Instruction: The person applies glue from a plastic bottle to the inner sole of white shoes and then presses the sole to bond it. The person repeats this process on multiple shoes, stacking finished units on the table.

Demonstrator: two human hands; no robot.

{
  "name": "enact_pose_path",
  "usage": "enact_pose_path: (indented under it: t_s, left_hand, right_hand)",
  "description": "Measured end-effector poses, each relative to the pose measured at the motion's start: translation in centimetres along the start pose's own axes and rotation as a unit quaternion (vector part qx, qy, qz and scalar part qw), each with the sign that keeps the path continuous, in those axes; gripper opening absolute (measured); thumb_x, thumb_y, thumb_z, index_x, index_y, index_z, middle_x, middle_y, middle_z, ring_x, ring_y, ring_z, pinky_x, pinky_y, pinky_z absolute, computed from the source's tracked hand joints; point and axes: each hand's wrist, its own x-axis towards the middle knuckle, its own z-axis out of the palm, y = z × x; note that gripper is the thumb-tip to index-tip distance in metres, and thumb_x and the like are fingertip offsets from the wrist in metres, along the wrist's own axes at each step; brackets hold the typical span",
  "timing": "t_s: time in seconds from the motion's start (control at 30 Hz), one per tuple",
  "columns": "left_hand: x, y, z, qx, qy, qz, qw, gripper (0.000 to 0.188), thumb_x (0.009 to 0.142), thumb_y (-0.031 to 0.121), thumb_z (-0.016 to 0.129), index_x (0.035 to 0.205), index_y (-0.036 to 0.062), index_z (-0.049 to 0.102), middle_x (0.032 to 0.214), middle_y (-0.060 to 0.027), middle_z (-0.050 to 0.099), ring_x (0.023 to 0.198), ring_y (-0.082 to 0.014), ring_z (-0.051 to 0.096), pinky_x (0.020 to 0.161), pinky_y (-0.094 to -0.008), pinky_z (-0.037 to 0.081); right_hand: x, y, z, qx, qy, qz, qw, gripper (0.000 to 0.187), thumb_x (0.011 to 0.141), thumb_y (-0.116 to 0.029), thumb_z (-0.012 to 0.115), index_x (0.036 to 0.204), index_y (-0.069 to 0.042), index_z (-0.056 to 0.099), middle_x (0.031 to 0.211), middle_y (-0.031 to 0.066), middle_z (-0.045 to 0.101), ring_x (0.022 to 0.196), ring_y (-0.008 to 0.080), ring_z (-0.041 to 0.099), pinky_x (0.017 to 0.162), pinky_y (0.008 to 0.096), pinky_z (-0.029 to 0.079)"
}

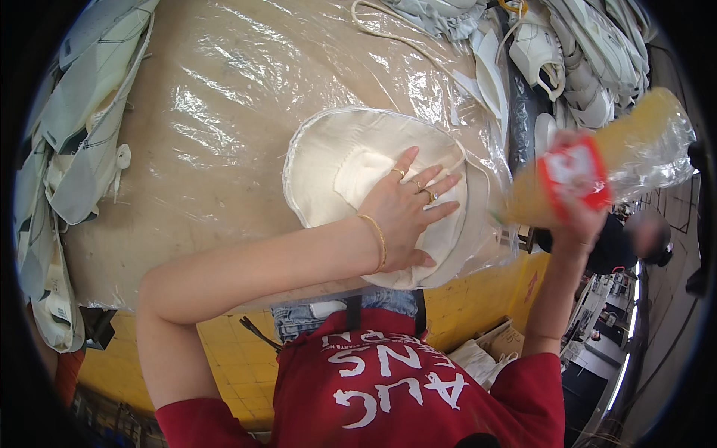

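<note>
1. The left hand [403,213] lies flat and open, fingers spread, palm pressing down on a cream fabric piece [351,168] shaped like a wide round brim with a raised centre. It grips nothing; it only pins the cloth.

2. The fabric piece rests on the counter [224,112], near its front edge. The counter is covered with crinkled clear plastic sheeting [216,89]. The lower part of the piece, under the palm, reaches right to that edge.

3. The right hand [579,224] is raised off to the side, closed around a clear plastic bottle [597,168] with yellowish contents and a red label. The bottle is tilted, its lower end pointing toward the fabric piece; its tip is blurred, so I cannot tell whether it is capped.

4. Stacks of pale grey-green cut pieces [75,127] hang over the counter's left side, and white shaped parts [590,67] are piled at the top right.

5. Risks, as I judge them:
   - The plastic sheeting looks slippery, so the cloth could slide or wrinkle if the palm eases off.
   - With the piece so near the edge, a shift could let it droop over the side.
   - The bottle is held tilted and away from the cloth, so liquid could drip on the sheeting or land outside the intended spot.
   - Spread fingers lie on the cloth and could get wet or smear it.
</note>
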Motion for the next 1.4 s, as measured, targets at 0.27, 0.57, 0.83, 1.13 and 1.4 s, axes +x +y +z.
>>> enact_pose_path:
  t_s: [0.27, 0.57, 0.83, 1.13, 1.4]
  left_hand:
    - [0.0, 0.0, -1.4, -0.040, -0.050, -0.020, 0.998, 0.078, 0.086, 0.069, 0.045, 0.149, 0.0234, 0.037, 0.154, -0.0036, 0.036, 0.146, -0.0240, 0.022, 0.119, -0.0549, 0.000]
    - [0.0, 0.7, -0.4, 0.039, 0.057, -0.027, 0.997, 0.066, 0.083, 0.066, 0.055, 0.119, 0.0105, 0.064, 0.127, -0.0080, 0.059, 0.129, -0.0197, 0.046, 0.111, -0.0477, 0.024]
    - [0.3, 1.4, 2.4, -0.281, -0.022, -0.117, 0.952, 0.076, 0.088, 0.069, 0.041, 0.148, 0.0221, 0.039, 0.157, 0.0013, 0.031, 0.148, -0.0162, 0.017, 0.117, -0.0593, -0.002]
    - [1.0, 2.3, -0.5, 0.085, -0.076, -0.095, 0.989, 0.062, 0.089, 0.056, 0.050, 0.141, 0.0221, 0.047, 0.147, 0.0018, 0.040, 0.140, -0.0153, 0.030, 0.117, -0.0625, 0.002]
    - [0.8, 2.4, 0.4, 0.146, -0.032, -0.096, 0.984, 0.066, 0.093, 0.054, 0.045, 0.152, 0.0265, 0.032, 0.161, 0.0065, 0.020, 0.148, -0.0120, 0.014, 0.116, -0.0652, 0.000]
  right_hand:
    - [1.8, 0.3, 6.8, -0.385, -0.267, -0.187, 0.864, 0.062, 0.061, -0.020, 0.083, 0.115, -0.007, 0.054, 0.097, 0.0108, 0.057, 0.076, 0.0318, 0.063, 0.063, 0.0381, 0.052]
    - [0.5, -1.6, 7.3, -0.276, -0.275, 0.101, 0.916, 0.042, 0.074, -0.020, 0.079, 0.108, -0.002, 0.062, 0.085, 0.0117, 0.065, 0.079, 0.0297, 0.066, 0.066, 0.0374, 0.054]
    - [-1.1, -1.0, 8.0, -0.478, -0.250, -0.092, 0.837, 0.044, 0.069, -0.012, 0.080, 0.107, -0.004, 0.060, 0.094, 0.0146, 0.064, 0.081, 0.0347, 0.066, 0.068, 0.0363, 0.054]
    - [-4.2, -1.7, 8.7, -0.255, -0.155, 0.134, 0.945, 0.035, 0.078, -0.019, 0.078, 0.106, -0.002, 0.064, 0.090, 0.0162, 0.070, 0.081, 0.0292, 0.070, 0.072, 0.0352, 0.053]
    - [-7.2, -1.7, 10.4, -0.090, 0.039, 0.175, 0.980, 0.021, 0.080, -0.014, 0.077, 0.092, 0.003, 0.071, 0.086, 0.0131, 0.072, 0.082, 0.0208, 0.070, 0.073, 0.0292, 0.053]
